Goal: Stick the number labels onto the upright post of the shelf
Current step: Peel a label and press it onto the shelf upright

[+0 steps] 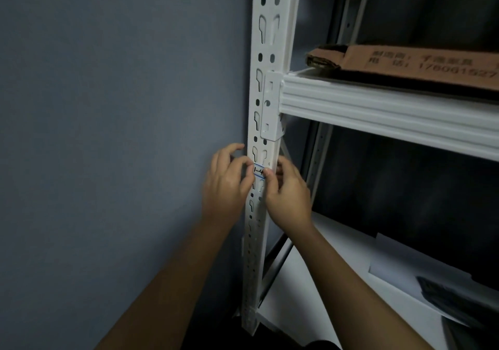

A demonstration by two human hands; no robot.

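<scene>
Shelf post (266, 85) is the biggest thing I see, a white slotted upright running from twelve o'clock down to six, with a white beam (378, 106) branching off toward three o'clock and a cardboard box (421, 64) lying above that beam. Just below the beam bracket, near the middle of my view, one number label (259, 172) sits across the post face, hand-marked with what reads as a 4. My left hand (226, 185) pinches its nine o'clock end and my right hand (287, 193) presses its three o'clock end with curled fingers. I judge this label is being smoothed down, nearly finished; I see no other labels, so I cannot tell how many remain.
</scene>
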